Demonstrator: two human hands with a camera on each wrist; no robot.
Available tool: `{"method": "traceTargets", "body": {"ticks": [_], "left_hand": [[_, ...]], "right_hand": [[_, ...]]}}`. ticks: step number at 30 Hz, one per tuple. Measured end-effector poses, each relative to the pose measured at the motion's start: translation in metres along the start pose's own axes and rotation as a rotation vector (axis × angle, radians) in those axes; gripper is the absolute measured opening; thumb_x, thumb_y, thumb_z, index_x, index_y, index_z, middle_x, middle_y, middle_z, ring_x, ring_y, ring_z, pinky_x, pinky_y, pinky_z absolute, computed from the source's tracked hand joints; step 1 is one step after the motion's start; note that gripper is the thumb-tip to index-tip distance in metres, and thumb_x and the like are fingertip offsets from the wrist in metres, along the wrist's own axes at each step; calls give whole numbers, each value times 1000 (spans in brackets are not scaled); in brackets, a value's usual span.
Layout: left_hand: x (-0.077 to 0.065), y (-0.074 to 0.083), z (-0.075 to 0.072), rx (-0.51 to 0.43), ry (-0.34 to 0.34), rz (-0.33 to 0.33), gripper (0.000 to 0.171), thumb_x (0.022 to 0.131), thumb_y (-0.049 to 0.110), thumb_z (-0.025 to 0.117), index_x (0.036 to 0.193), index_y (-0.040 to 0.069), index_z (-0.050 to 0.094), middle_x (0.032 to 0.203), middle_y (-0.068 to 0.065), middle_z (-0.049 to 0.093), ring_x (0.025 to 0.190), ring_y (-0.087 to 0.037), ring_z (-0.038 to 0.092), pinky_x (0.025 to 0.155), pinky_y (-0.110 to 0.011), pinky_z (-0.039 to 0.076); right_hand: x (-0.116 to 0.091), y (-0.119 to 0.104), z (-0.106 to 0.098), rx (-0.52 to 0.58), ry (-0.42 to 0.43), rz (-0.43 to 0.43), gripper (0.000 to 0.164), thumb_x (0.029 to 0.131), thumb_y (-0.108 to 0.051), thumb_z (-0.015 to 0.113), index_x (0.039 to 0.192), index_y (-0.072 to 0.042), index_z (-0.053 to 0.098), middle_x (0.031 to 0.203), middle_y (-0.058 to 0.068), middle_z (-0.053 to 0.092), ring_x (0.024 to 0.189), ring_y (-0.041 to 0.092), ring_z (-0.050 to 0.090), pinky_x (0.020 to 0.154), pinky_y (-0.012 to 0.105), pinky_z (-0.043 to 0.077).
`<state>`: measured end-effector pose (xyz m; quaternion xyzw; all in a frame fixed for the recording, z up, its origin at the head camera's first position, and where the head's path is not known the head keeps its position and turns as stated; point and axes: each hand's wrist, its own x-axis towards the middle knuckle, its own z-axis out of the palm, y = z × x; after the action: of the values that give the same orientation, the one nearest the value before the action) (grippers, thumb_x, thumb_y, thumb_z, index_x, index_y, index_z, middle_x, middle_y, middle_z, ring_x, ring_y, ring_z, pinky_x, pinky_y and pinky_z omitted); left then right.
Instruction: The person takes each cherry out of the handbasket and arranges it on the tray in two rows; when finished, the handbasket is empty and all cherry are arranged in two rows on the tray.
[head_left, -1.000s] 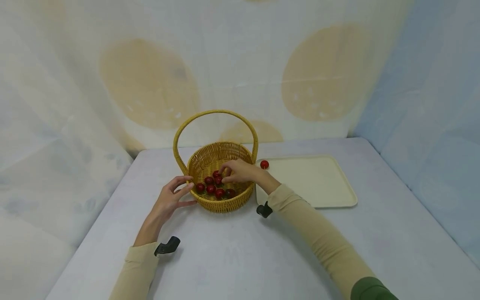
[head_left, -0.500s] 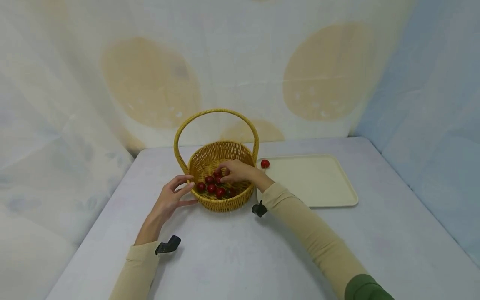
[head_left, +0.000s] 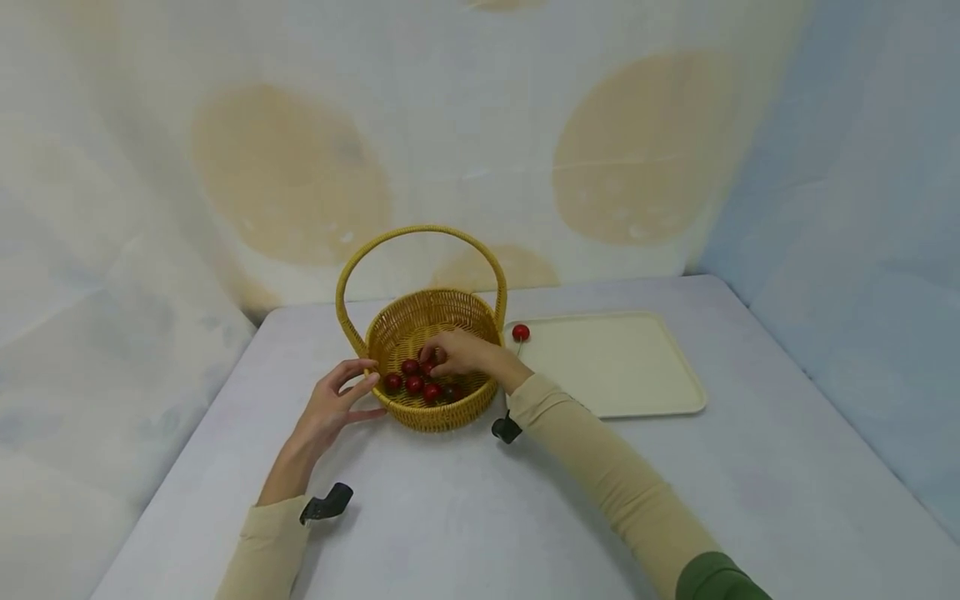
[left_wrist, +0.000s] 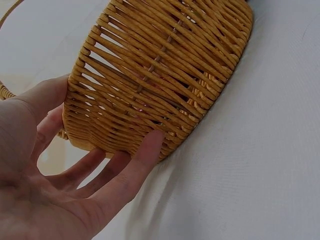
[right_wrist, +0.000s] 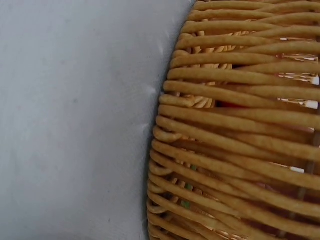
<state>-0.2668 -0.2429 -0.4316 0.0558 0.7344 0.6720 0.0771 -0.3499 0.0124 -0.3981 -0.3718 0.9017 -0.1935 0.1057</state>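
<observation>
A yellow woven basket (head_left: 435,419) with a tall arched handle stands on the table, holding several dark red cherries (head_left: 414,384). At its left rim, my left hand (head_left: 333,400) grips the edge between thumb and fingers. In the left wrist view, that hand's fingers (left_wrist: 125,180) lie along the woven side wall. My right hand (head_left: 461,353) reaches down inside the basket, thumb and index finger pinching a cherry (head_left: 428,367) among the others. The right wrist view shows only the wall of the basket (right_wrist: 240,125) and the tabletop; the right hand is out of it.
Right of the basket lies a cream rectangular tray (head_left: 622,367). One red cherry with its stem (head_left: 521,332) sits at the tray's far left corner. My right forearm (head_left: 600,467) passes in front of the tray's near left corner. A hanging cloth backdrop (head_left: 450,125) rises behind the table.
My right hand has shifted slightly left within the basket, its fingertips closing on a cherry. The left hand keeps its hold on the rim. The head view has shifted a little.
</observation>
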Motion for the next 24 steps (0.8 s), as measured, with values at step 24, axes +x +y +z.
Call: {"method": "traceTargets", "body": {"ticks": [24], "left_hand": [[1,-5,-2,23,10,-17,60,94,35,66,140,5,42,150,-11,33,139,-37,37,87,-56,58]], "right_hand": [[-7,-3,-4,58,12,49,29,92,-19,70,120,-11,66,109,7,70,100,18,63,86,28,56]]}}
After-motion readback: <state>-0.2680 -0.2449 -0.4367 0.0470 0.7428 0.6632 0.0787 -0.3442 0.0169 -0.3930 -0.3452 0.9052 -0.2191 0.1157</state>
